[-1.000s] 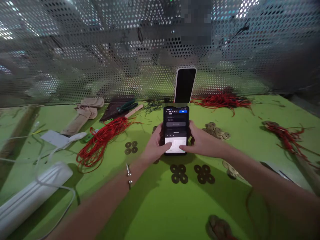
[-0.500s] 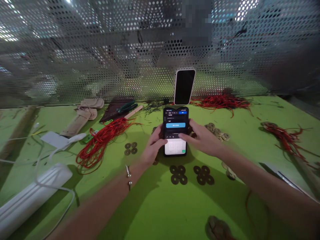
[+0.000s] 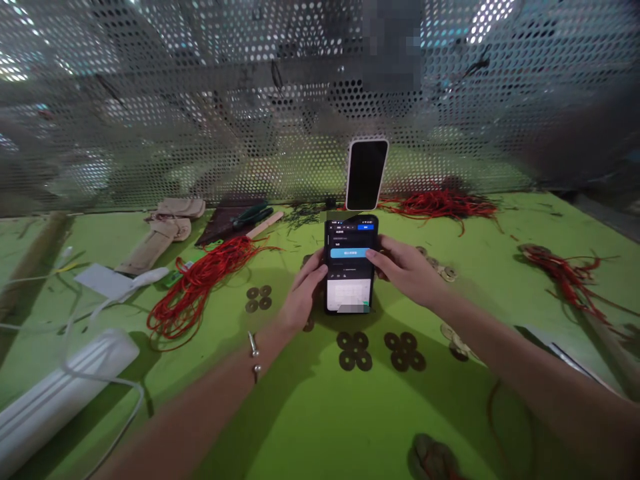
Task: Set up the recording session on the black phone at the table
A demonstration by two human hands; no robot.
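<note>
A black phone (image 3: 349,263) with a lit screen is held upright above the green table (image 3: 310,413). My left hand (image 3: 303,293) grips its left edge, fingers curled behind it. On the phone's right edge my right hand (image 3: 407,270) holds on, its thumb reaching over a blue button on the screen. A second phone (image 3: 367,175) with a dark screen leans against the perforated metal screen (image 3: 200,133) just behind. Below the held phone lie small clusters of round holed coins (image 3: 355,350) tied together.
Bundles of red cord (image 3: 197,287) lie at the left, the back (image 3: 443,202) and the right (image 3: 567,270). A white tube with cable (image 3: 60,393) sits at the front left. Beige straps (image 3: 165,230), pliers (image 3: 253,213) and loose coins (image 3: 443,270) are on the table.
My right thumb has moved up from the keyboard at the screen's bottom to the blue button. The left thumb has come off the screen. The phone has stayed in place.
</note>
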